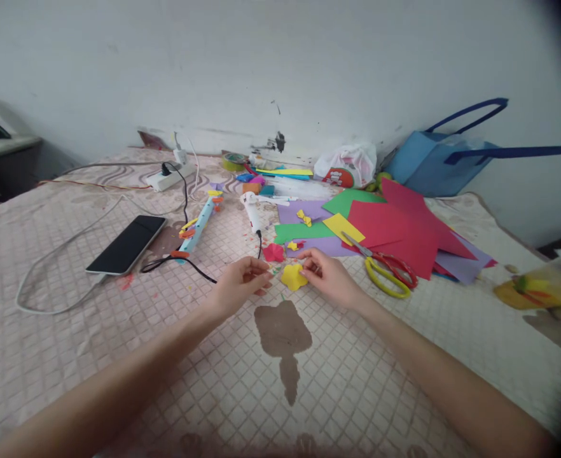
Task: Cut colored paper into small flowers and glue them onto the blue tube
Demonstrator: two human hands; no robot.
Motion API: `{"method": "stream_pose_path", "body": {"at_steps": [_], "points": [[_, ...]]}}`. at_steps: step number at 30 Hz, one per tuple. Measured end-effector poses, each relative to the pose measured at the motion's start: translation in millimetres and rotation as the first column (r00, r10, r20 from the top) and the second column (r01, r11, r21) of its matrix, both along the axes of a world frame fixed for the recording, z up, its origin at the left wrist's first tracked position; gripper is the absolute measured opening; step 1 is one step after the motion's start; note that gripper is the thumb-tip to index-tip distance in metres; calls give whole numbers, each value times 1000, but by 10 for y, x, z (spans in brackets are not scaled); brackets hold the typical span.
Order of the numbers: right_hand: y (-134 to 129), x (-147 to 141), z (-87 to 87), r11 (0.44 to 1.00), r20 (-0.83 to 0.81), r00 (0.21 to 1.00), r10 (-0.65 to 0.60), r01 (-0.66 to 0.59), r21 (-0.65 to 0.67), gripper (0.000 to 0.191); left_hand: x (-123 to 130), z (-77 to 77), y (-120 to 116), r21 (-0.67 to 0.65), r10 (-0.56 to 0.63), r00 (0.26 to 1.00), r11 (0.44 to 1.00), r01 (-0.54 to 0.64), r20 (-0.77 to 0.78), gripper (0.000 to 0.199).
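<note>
One yellow paper flower (290, 278) near the middle of the patterned cloth (199, 381), just beyond the brown patch (283, 327). Pinched at its right edge between thumb and fingertips of the right hand (331, 278), with the far fingers bent above. To the left, close to the flower but apart from it, the left hand (236, 283), fingers curled in toward the thumb; impossible to tell whether around anything small.

Probably next to weightless, thin and bendy, more likely to crease or tear than to slip. Best taken by the rim of one petal, lightly, without squeezing the middle. Easy to flutter or skid if merely pushed, so better lifted from an edge.

Just beyond, to the left, a crumpled red flower (273, 252); beside that, a small yellow bloom (294, 245). Farther off, a white glue gun (251, 213) with its black cord leading nearer. On the right, scissors (369, 259) with yellow and red handles, beside spread red sheets (390, 222). Well to the left, a dark-screened phone (126, 245).
</note>
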State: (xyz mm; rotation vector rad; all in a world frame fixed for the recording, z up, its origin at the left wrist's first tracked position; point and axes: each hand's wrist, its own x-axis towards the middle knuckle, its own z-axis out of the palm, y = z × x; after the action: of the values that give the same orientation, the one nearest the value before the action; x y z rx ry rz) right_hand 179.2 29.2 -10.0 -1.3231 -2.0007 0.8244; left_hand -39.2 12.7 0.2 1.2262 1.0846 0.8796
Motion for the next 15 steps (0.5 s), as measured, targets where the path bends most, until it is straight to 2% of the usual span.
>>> {"method": "stream_pose_path", "body": {"at_steps": [4, 6, 8, 11, 13, 15], "points": [[121, -175, 102, 980, -155, 974, 166, -181, -85, 22, -26, 19, 85, 155, 22, 996, 988, -9, -84, 30], [162, -258, 123, 968, -191, 958, 215, -236, -90, 21, -15, 10, 130, 122, -25, 998, 992, 33, -64, 29], [207, -315, 126, 970, -189, 958, 215, -233, -75, 18, -14, -17, 167, 57, -52, 999, 997, 52, -15, 25], [300, -343, 101, 996, -61, 995, 77, -75, 39, 15, -44, -62, 201, -11, -35, 999, 999, 35, 22, 19], [377, -342, 64, 984, 79, 996, -52, 37, 171, 13, -74, -71, 207, -32, -20, 999, 999, 21, 31, 16], [449, -348, 17, 963, 190, 973, -127, 75, 258, 11, -99, -58, 201, -47, -8, 999, 999, 10, 39, 11]]}}
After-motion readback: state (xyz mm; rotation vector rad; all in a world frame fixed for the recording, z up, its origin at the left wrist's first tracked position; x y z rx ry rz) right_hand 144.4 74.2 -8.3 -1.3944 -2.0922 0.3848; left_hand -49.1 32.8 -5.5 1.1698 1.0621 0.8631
